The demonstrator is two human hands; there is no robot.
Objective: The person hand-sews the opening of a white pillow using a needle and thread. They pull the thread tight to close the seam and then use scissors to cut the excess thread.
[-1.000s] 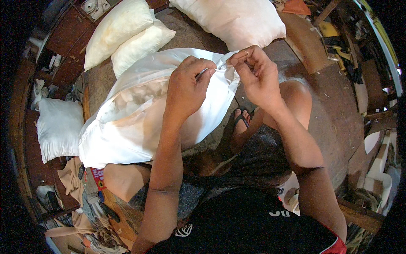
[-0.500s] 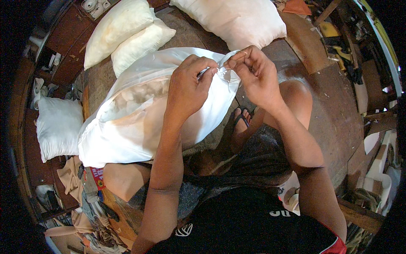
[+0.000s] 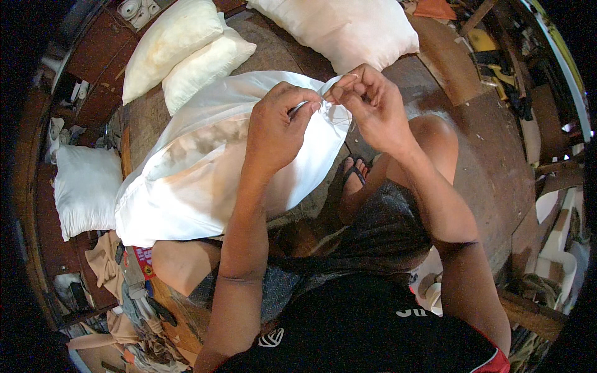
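A large white pillow (image 3: 180, 208) lies slantwise across my lap. Through a long gap in its cover, fluffy pale stuffing (image 3: 208, 144) shows. My left hand (image 3: 275, 127) is closed in a pinch on the gathered fabric at the pillow's far right end. Right beside it, almost fingertip to fingertip, my right hand (image 3: 376, 112) has thumb and forefinger pressed together. Thin pale thread (image 3: 352, 120) loops below its fingers, and a fine strand crosses above them. Whether a needle is between these fingers I cannot make out.
Two cream pillows (image 3: 168, 50) lean together at the far left, and a bigger white one (image 3: 348, 31) lies at the back. A small white pillow (image 3: 89, 189) is at left. Cloth scraps (image 3: 134, 323) heap at lower left; tools (image 3: 500, 74) sit at far right.
My right hand has shifted very slightly up and left, and the thread loop below it shows more plainly. My left hand keeps its pinch, and the pillow stays in place.
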